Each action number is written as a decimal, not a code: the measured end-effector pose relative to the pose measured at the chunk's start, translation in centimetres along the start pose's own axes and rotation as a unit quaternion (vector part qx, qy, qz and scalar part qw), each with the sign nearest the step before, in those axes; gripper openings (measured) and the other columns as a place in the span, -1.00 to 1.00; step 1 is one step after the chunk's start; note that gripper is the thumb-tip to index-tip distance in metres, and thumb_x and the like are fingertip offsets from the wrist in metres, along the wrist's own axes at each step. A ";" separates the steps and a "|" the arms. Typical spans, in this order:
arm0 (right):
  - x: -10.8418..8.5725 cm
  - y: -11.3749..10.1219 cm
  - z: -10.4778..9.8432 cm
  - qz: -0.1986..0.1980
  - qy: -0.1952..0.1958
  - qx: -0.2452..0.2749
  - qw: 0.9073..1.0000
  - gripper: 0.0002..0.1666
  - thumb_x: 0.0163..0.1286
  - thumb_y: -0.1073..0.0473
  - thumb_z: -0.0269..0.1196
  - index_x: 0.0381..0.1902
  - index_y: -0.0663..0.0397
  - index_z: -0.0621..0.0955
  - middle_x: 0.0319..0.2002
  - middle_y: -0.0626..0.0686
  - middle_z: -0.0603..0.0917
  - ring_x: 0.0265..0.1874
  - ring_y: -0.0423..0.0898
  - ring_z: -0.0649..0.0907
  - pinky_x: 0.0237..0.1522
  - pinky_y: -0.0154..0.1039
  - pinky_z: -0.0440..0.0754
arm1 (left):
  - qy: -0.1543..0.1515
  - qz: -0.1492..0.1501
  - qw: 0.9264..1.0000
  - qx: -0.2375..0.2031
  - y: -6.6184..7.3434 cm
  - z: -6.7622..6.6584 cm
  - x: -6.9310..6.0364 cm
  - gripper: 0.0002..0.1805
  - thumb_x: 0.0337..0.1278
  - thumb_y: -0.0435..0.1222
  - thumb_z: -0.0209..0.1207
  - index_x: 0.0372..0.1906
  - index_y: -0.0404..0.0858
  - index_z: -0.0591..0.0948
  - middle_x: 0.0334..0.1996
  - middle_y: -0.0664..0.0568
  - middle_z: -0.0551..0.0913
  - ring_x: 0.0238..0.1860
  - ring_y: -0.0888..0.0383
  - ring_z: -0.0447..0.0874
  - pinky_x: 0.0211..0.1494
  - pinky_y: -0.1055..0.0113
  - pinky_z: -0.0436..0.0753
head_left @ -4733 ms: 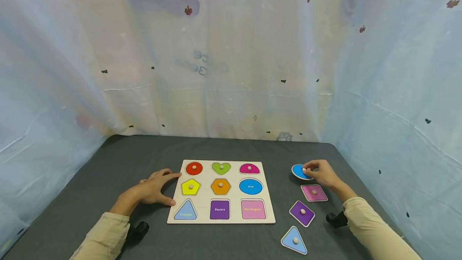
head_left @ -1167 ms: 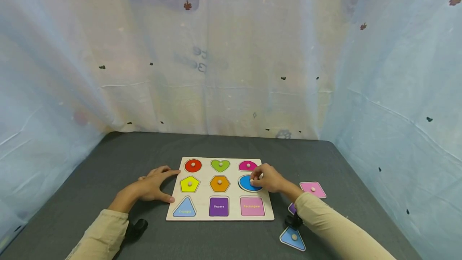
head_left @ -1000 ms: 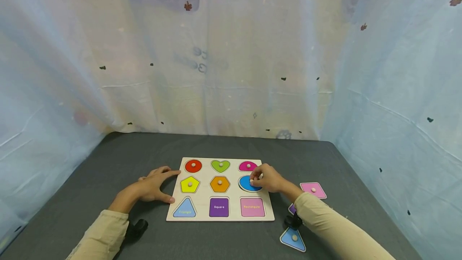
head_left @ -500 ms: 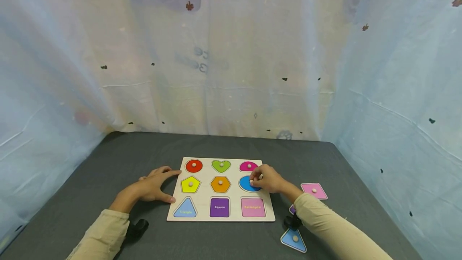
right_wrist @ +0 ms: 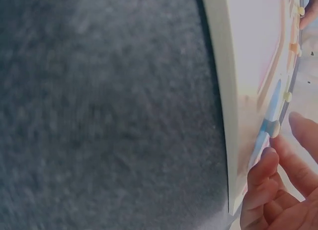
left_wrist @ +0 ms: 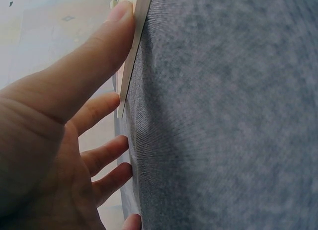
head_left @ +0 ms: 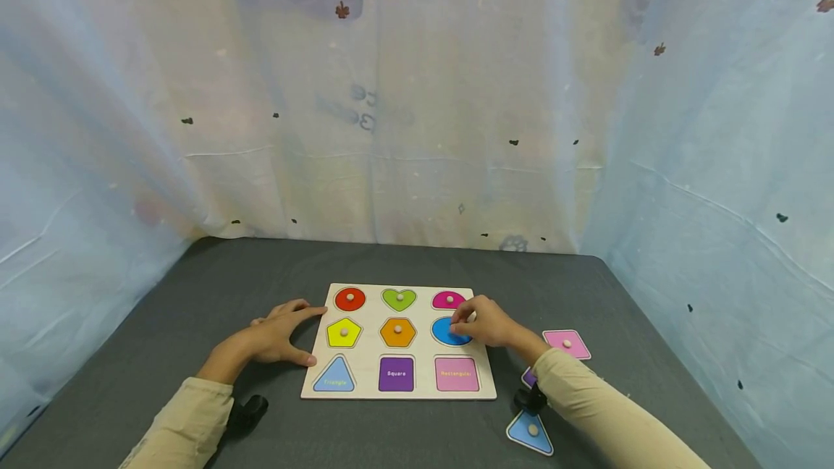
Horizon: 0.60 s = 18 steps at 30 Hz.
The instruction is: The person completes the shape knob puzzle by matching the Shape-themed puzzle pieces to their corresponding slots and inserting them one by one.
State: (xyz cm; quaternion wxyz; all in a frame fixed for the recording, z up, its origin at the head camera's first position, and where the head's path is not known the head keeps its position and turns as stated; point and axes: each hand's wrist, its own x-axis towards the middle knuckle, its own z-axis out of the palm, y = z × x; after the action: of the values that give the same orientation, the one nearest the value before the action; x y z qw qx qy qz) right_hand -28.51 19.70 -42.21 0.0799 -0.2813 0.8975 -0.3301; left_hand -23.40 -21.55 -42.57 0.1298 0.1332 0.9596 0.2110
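Observation:
A pale wooden shape puzzle board (head_left: pixel 371 368) lies flat on the table. My left hand (head_left: pixel 276 339) spreads along its left edge, thumb and a fingertip against the rim; the left wrist view shows the thumb (left_wrist: pixel 107 38) on the edge. My right hand (head_left: pixel 489 320) is over the blue oval piece (head_left: pixel 443 339), which lies in its recess. In the right wrist view one fingertip is by the oval's knob (right_wrist: pixel 273 128) and another finger (right_wrist: pixel 300 130) stands apart from it. Red circle, green heart, magenta half-circle, yellow pentagon and orange hexagon pieces sit in the board.
Right of the board lie a pink rectangle piece (head_left: pixel 567 342), a purple square piece (head_left: pixel 528 377) partly under my right sleeve, and a blue triangle piece (head_left: pixel 528 436). The board's bottom row shows bare printed recesses. Patterned curtains (head_left: pixel 417 129) surround the grey table.
My right hand carried the oval leftward from the table onto the board, and it settled into its recess. Lately the right fingers shifted slightly at the knob. My left hand stayed at the board's edge.

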 end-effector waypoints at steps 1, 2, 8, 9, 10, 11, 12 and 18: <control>0.0 0.0 -0.1 -0.002 0.001 -0.002 1.000 -0.88 0.34 0.25 0.37 -0.31 0.24 0.74 -0.41 0.07 0.71 -0.46 -0.17 0.52 -0.47 -0.40 0.48 | 0.000 0.000 1.000 0.000 0.0 0.0 0.0 0.12 -0.21 0.12 0.55 0.53 -0.07 0.31 0.45 -0.29 0.23 0.40 -0.37 0.18 0.18 -0.53 0.22; 0.0 0.1 -0.2 -0.005 0.002 -0.004 1.000 -0.87 0.34 0.24 0.36 -0.30 0.24 0.74 -0.40 0.07 0.71 -0.45 -0.17 0.53 -0.46 -0.40 0.49 | -0.001 0.000 1.000 0.000 0.0 0.0 0.0 0.12 -0.22 0.12 0.55 0.53 -0.07 0.31 0.45 -0.29 0.23 0.40 -0.37 0.18 0.18 -0.54 0.21; -0.1 0.0 -1.0 -0.006 0.004 -0.008 1.000 -0.81 0.38 0.20 0.32 -0.25 0.25 0.75 -0.37 0.10 0.74 -0.44 -0.16 0.53 -0.46 -0.39 0.51 | -0.003 -0.003 1.000 0.002 0.0 0.0 0.0 0.12 -0.21 0.12 0.55 0.53 -0.06 0.31 0.46 -0.30 0.22 0.40 -0.38 0.17 0.18 -0.56 0.20; -0.2 -0.1 -1.0 -0.004 0.005 -0.007 1.000 -0.81 0.39 0.19 0.32 -0.24 0.25 0.75 -0.36 0.10 0.74 -0.46 -0.17 0.53 -0.47 -0.38 0.52 | -0.003 -0.003 1.000 0.001 0.0 0.0 0.0 0.12 -0.21 0.12 0.55 0.53 -0.06 0.30 0.46 -0.30 0.22 0.41 -0.38 0.17 0.18 -0.56 0.20; -0.3 -0.1 -1.1 0.001 0.006 -0.005 1.000 -0.80 0.39 0.19 0.31 -0.22 0.25 0.75 -0.36 0.10 0.74 -0.48 -0.18 0.53 -0.47 -0.38 0.53 | -0.003 -0.003 1.000 0.001 0.0 0.0 0.0 0.12 -0.20 0.12 0.55 0.53 -0.06 0.30 0.46 -0.30 0.21 0.41 -0.38 0.17 0.18 -0.55 0.20; -0.3 -0.2 -1.2 0.008 0.007 -0.004 1.000 -0.80 0.40 0.18 0.31 -0.21 0.25 0.74 -0.35 0.10 0.73 -0.50 -0.18 0.53 -0.47 -0.38 0.55 | -0.003 -0.004 1.000 0.001 0.0 0.0 0.0 0.12 -0.20 0.12 0.55 0.53 -0.06 0.30 0.46 -0.30 0.21 0.41 -0.39 0.17 0.18 -0.55 0.21; -0.4 -0.3 -1.3 0.014 0.008 -0.004 1.000 -0.79 0.40 0.18 0.31 -0.21 0.24 0.74 -0.34 0.09 0.73 -0.51 -0.18 0.54 -0.47 -0.37 0.56 | -0.003 -0.004 1.000 0.001 0.0 0.0 0.0 0.12 -0.20 0.12 0.55 0.53 -0.06 0.30 0.46 -0.30 0.21 0.41 -0.39 0.17 0.18 -0.55 0.20; -0.9 -0.5 -1.8 0.038 0.018 0.003 0.999 -0.78 0.42 0.15 0.31 -0.18 0.20 0.75 -0.26 0.09 0.74 -0.41 -0.08 0.61 -0.36 -0.31 0.67 | -0.003 -0.003 1.000 -0.001 0.2 -0.1 -0.1 0.12 -0.20 0.11 0.55 0.53 -0.07 0.31 0.46 -0.31 0.21 0.41 -0.40 0.16 0.19 -0.57 0.20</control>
State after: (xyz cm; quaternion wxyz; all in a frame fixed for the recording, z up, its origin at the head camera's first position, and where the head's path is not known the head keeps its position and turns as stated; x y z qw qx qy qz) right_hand -28.16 20.85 -40.51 0.0768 -0.2409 0.9077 -0.3348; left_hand -23.30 -21.48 -42.37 0.1340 0.1304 0.9594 0.2111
